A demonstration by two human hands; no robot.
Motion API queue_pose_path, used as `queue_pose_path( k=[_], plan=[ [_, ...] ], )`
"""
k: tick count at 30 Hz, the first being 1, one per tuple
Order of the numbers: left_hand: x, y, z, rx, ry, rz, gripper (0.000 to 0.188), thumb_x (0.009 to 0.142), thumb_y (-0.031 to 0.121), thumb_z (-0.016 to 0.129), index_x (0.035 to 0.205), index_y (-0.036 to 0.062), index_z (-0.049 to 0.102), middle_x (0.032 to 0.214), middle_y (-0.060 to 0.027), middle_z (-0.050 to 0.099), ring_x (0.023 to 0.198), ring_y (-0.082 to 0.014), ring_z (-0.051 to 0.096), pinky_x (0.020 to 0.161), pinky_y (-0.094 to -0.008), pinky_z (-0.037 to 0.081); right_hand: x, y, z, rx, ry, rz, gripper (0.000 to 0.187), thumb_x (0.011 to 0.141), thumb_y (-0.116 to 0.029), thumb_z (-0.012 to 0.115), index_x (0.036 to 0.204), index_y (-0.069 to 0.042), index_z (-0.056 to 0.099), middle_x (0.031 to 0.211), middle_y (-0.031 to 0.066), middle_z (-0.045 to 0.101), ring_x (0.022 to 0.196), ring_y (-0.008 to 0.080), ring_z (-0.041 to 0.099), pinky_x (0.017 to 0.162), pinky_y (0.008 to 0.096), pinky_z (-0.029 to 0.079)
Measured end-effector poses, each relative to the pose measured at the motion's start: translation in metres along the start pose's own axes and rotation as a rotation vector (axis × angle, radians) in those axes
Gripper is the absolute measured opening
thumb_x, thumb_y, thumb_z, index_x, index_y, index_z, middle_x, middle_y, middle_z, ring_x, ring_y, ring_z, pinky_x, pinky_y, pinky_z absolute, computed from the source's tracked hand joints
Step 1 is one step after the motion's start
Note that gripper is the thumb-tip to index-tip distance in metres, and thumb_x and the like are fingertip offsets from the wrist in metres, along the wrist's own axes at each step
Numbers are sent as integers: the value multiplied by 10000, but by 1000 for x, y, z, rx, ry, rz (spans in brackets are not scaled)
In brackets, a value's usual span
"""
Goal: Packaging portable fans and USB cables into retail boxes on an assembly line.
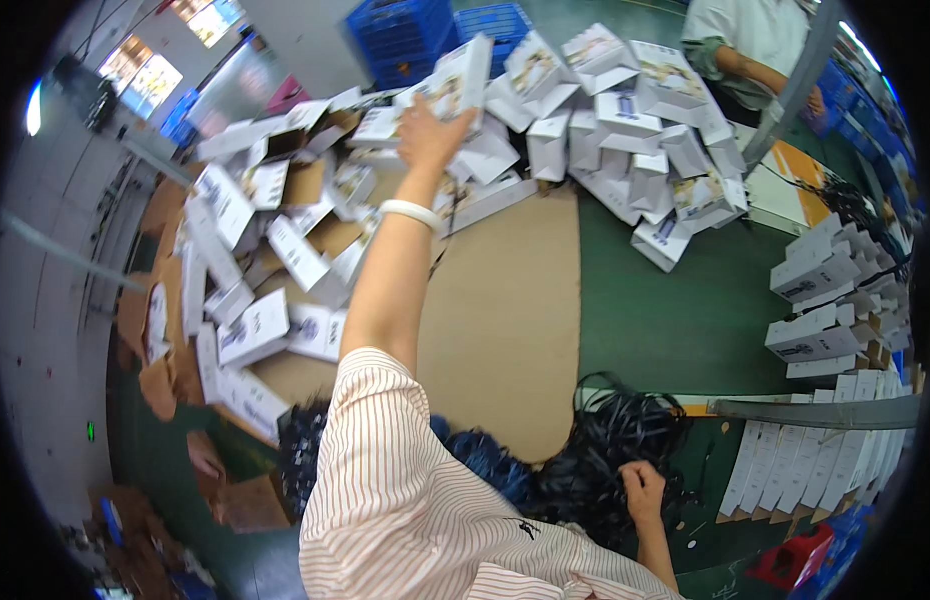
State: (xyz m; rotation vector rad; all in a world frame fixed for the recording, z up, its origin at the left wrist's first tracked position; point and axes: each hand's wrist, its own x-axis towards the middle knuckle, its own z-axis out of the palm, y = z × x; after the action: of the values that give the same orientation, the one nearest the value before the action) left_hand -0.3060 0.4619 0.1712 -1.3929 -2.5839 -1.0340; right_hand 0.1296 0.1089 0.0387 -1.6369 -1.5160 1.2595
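A torn brown cardboard carton (158, 390) is seen at the left edge of the work surface; beside it, a loose heap of white printed cardboard boxes (253, 332) is spread, some tilted, some with brown insides exposed; at the far side, a large white rectangular box with a printed picture (465, 78) is reached by the left hand (435, 137); its fingers and thumb are spread wide across the box's near end, but whether it is gripped or only touched cannot be told; behind it, blue plastic crates (400, 40) are stacked; in the middle, a flat tan sheet (505, 320) is laid on the green surface; at its near edge, a tangle of glossy black strips (610, 440) is piled; just beside these, the right hand (643, 488) is held with fingers curled, and whether a strip is pinched cannot be told; farther right, more white boxes (813, 270) are lined up.
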Motion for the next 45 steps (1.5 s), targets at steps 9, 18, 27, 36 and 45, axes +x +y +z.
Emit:
queue_pose_path(
  k=[9,18,27,36,45],
  plan=[
    [47,-35,62,-154,-64,-140,1009,567,569,660,1314,-5,301,1260,-282,393,1174,-411,380,973,-456,306,-3,-2,-19,20,48,97,81,785,-49,571,807,13,617,687,69,617,615,93,551,565,230,431],
    [-128,-87,-41,-305,14,489,931,574,302,748,1314,-16,280,1245,-231,392,1132,-364,379,953,-437,308,-5,-20,-26,69,158,-138,91,795,-61,553,802,17,598,694,89,609,631,150,579,575,273,446],
    [-321,-89,-132,-365,-420,892,965,568,343,754,1328,-3,271,1288,-234,352,1158,-386,366,962,-443,312,27,-178,-84,-164,501,-883,69,788,-46,564,848,-21,587,698,75,569,586,192,539,545,302,415],
    [-428,-72,-159,-648,-709,838,987,568,418,751,1301,-50,285,1256,-206,390,1158,-345,376,981,-421,289,-58,-164,-75,-599,-96,-856,314,776,-307,581,836,-7,508,749,134,555,646,322,560,586,416,444],
    [-496,-61,-145,-795,-833,719,1010,534,347,768,1317,-31,253,1247,-219,362,1129,-366,364,950,-438,300,-122,-157,-105,71,104,-730,186,782,-163,584,857,3,545,855,148,534,709,257,545,611,304,463]
  ],
)
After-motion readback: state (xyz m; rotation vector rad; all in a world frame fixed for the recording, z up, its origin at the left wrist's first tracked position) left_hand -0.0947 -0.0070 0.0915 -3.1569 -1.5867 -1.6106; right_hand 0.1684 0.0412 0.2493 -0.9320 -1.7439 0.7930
